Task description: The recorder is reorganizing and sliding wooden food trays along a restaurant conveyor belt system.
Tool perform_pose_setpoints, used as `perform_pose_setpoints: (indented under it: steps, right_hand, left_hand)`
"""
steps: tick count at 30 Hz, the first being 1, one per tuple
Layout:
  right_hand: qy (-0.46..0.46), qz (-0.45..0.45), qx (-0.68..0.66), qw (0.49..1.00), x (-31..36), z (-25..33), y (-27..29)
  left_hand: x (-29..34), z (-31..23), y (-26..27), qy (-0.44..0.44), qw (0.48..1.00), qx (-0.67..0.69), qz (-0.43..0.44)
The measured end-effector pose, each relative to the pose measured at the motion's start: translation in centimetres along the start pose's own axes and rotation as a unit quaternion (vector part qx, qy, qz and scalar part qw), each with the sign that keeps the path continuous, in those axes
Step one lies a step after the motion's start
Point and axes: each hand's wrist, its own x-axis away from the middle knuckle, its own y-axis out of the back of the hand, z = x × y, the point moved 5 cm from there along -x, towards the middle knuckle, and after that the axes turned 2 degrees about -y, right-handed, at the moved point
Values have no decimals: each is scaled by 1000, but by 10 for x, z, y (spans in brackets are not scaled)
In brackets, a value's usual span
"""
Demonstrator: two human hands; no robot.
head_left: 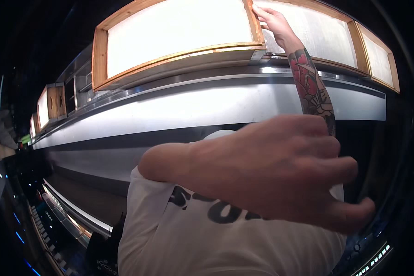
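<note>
Dim surroundings ring the head view, where a long metallic tabletop carries several pale panels. Upper centre, at its edge, is a wood-framed box; I cannot tell whether it rests there fully. The right hand pinches its right side, probably because the narrow rail suits fingertips. The left hand, empty and loosely curled, crosses before the white shirt, perhaps kept clear of the panel. These 2 hands are apart. Rightward, 2 framed panels face outward, presumably for display.
</note>
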Motion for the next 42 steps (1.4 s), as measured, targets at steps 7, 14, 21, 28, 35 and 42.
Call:
perform_pose_setpoints:
  steps: [7, 14, 21, 28, 35, 42]
  right_hand:
    - [25, -113, 9, 993, 24, -34, 43]
    - [35, -255, -43, 965, 73, -31, 101]
    - [58, -236, -76, 967, 86, -37, 149]
    - [64, -179, -86, 978, 102, -52, 202]
    - [59, -169, -124, 976, 133, -87, 260]
    - [-3, -107, -237, 965, 154, -106, 269]
  left_hand:
    - [-30, -19, -16, -11, 995, 101, -21]
    - [-28, -10, -27, 35, 990, 137, -2]
    - [-25, 6, -38, 66, 984, 158, 46]
    - [13, 143, -129, 325, 912, 248, -28]
    - [102, 241, -100, 366, 760, 262, -469]
    - [134, 244, -129, 421, 589, 381, -575]
